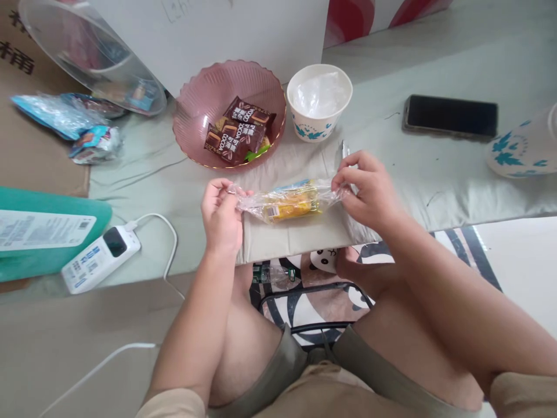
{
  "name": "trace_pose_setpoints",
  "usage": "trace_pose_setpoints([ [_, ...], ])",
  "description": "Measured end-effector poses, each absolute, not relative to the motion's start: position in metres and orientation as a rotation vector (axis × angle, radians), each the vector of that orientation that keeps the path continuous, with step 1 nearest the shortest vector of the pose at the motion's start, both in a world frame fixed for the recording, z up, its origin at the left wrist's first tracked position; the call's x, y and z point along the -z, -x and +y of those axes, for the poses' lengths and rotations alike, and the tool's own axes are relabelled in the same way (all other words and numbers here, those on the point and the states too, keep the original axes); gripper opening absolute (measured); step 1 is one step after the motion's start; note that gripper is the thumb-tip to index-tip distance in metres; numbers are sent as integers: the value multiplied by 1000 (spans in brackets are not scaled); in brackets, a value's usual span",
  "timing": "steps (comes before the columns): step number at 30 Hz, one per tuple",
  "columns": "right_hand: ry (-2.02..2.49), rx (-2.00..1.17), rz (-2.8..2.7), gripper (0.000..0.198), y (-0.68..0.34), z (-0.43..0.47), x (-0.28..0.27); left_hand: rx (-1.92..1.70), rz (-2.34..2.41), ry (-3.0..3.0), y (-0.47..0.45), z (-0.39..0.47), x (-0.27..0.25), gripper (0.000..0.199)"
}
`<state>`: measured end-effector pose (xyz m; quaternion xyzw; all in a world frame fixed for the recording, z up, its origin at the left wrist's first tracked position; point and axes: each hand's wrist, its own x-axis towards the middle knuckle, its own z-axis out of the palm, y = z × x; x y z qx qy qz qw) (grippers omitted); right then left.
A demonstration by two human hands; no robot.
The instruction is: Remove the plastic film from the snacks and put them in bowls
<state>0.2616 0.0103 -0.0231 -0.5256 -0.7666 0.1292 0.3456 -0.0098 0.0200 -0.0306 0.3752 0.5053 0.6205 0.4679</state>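
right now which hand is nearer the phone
Right. The right hand grips the snack wrapper just below-left of the phone; the left hand holds the wrapper's far end.

Person wears khaki shorts (304,371) w/ bare forearms, no sleeves or rings visible on left hand (223,216) & right hand (369,188).

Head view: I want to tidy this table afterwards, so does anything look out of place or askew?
Yes. A clear plastic lid leans tilted against the white board at the far left instead of lying flat, and loose snack wrappers lie scattered beneath it. The left hand and right hand hold a clear snack packet by its ends.
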Motion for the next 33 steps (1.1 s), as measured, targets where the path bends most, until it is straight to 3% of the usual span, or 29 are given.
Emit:
trace_pose_setpoints([
  [8,1740,-222,-1777,23,-278,6,23,-1496,1406,-1092,19,19,46,26],
  [15,1432,-297,-1959,28,-263,-3,6,-1497,1373,-1160,19,18,50,22],
  [18,1572,-269,-2030,17,-254,-4,10,-1533,1339,-1138,17,18,49,26],
  [23,1636,-124,-1920,27,-248,11,5,-1522,1338,-1178,15,17,50,28],
  [29,1656,68,-1659,24,-243,12,-21,-1511,1357,-1107,16,16,45,27],
  [33,1458,-79,-1960,26,-226,-8,-22,-1315,1388,-1194,18,17,37,28],
])
